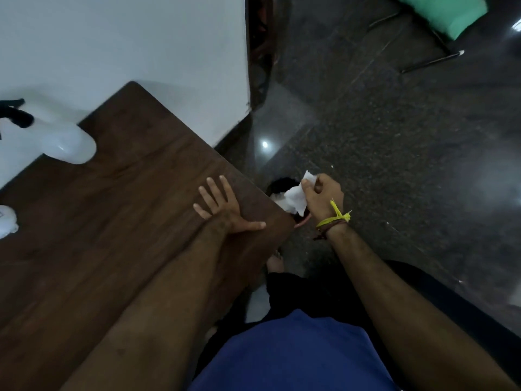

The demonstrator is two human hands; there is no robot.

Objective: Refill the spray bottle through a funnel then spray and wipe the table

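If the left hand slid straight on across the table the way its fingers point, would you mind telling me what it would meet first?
Probably nothing: the left hand lies flat on the table, fingers pointing toward its far edge, with only bare wood ahead. The spray bottle stands well to the left.

We see only part of the spray bottle (66, 143): its black trigger head runs off the left edge and is blurred. A white object (7, 222) at the left edge is mostly cut off, and we cannot tell what it is. The dark bin (279, 184) beyond the desk (127, 207) corner is largely hidden by the tissue (296, 197) and the right hand (324, 197). The green chair (442, 12) is cropped and smeared.
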